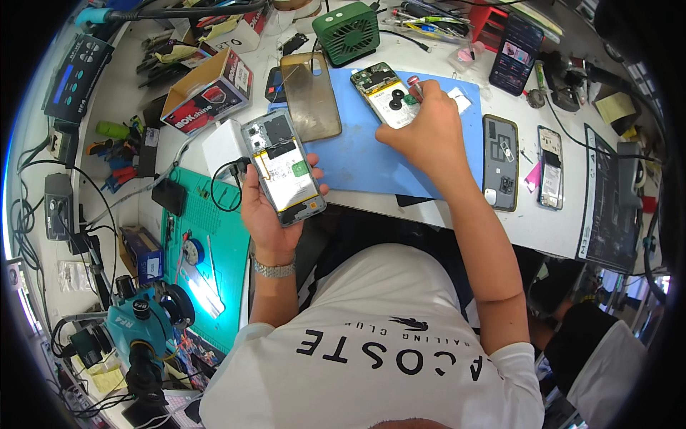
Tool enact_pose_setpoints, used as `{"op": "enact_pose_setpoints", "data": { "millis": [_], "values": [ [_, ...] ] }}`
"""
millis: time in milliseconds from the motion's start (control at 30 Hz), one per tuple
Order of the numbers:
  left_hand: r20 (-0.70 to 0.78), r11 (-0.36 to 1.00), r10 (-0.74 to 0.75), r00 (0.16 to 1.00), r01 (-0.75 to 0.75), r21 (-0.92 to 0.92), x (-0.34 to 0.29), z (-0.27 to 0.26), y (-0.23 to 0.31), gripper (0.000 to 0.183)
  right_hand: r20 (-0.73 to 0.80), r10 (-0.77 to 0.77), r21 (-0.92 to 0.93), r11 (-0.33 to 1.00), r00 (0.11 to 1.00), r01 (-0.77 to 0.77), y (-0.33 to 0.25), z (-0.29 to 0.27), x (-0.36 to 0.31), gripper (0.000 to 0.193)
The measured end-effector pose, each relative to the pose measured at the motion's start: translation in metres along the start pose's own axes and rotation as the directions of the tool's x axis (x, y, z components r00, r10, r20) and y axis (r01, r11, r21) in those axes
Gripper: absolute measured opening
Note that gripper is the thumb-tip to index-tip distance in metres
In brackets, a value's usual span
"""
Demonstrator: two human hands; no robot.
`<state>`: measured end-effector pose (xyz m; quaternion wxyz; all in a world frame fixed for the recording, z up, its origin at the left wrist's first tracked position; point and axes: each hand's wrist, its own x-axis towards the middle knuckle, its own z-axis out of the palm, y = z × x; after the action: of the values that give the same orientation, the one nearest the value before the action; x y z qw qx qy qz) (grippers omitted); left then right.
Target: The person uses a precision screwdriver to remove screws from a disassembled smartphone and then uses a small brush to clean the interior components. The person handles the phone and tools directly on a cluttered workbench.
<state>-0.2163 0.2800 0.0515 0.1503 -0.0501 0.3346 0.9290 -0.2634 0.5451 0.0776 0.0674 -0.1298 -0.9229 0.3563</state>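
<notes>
Clasping opened phone [287,182], left fingers [317,173] at edges, right fingers [431,96] over second phone [376,77], grip unclear

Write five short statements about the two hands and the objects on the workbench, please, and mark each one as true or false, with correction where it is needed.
1. The left hand holds an opened grey rectangular smartphone. True.
2. The right hand is at a second opened smartphone with yellow-edged white battery, above a flat blue mat. True.
3. The green box-shaped fan stands on the blue mat. False: the fan stands on the bench beyond the mat's far edge.
4. The left wrist is bare. False: it wears a silver metal-link band.
5. The open-topped cardboard box is right of the translucent brown phone case. False: the box is left of it.
</notes>
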Motion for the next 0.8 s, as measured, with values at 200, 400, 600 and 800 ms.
{"op": "enact_pose_setpoints", "data": {
  "millis": [200, 400, 600, 800],
  "values": [
    [-0.007, 0.999, -0.033, 0.999, 0.033, -0.031, -0.004, -0.008, -0.002, 0.067, -0.173, -0.354, -0.123, 0.934, 0.919, 0.336, -0.003, 0.026, 0.000, 0.059],
    [-0.041, 0.999, -0.035, 0.999, 0.033, -0.043, -0.007, -0.013, -0.001, 0.068, 0.003, -0.696, 0.261, 0.694, 0.719, 0.671, -0.031, 0.057, 0.027, 0.053],
    [-0.037, 0.999, -0.035, 0.999, 0.033, -0.041, -0.009, -0.015, 0.000, 0.066, 0.232, -0.700, 0.179, 0.713, 0.675, 0.678, -0.050, 0.073, 0.040, 0.056],
    [-0.067, 1.000, -0.002, 0.998, 0.002, -0.007, -0.010, -0.017, 0.002, 0.067, 0.117, -0.840, 0.105, 0.540, 0.529, 0.835, -0.047, 0.084, 0.042, 0.044]
  ]
}}
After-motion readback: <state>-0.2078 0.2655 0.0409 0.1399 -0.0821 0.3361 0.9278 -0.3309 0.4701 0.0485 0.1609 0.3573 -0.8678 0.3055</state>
